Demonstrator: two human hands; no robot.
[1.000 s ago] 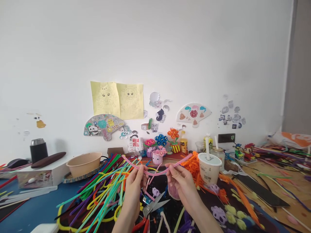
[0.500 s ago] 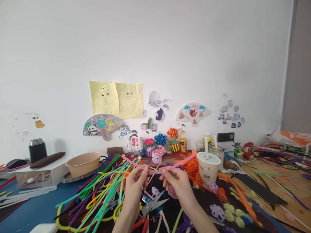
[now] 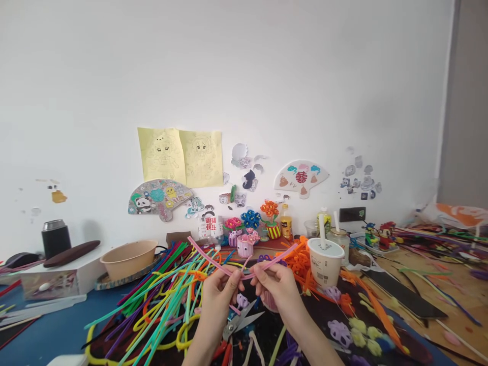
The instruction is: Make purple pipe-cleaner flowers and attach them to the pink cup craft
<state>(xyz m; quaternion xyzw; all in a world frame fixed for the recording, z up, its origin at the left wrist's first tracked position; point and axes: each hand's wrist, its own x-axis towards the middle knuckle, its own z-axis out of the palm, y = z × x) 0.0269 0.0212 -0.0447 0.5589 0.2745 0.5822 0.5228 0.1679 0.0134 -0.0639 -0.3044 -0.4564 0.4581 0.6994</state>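
Pink pipe cleaners (image 3: 208, 254) stretch between my two hands above the middle of the table, their free ends rising outward to either side. My left hand (image 3: 221, 290) pinches them near the centre, thumb against fingers. Close beside it, my right hand (image 3: 271, 284) pinches the same pink stems, and a short pink piece sticks up between the hands. Below the hands lie open scissors (image 3: 240, 323) with red handles. A small pink-striped pot with pink flowers (image 3: 245, 247) stands just beyond them.
Many coloured pipe cleaners (image 3: 152, 305) spread at left, with orange ones (image 3: 297, 264) at right. A lidded paper cup (image 3: 325, 264) with a straw, a phone (image 3: 406, 295) and fuzzy purple flowers (image 3: 339, 333) are on the right. A beige bowl (image 3: 129, 256) stands left.
My hands have come slightly closer together, and the pink pipe cleaners now bend into a steeper V. The view has shifted slightly.
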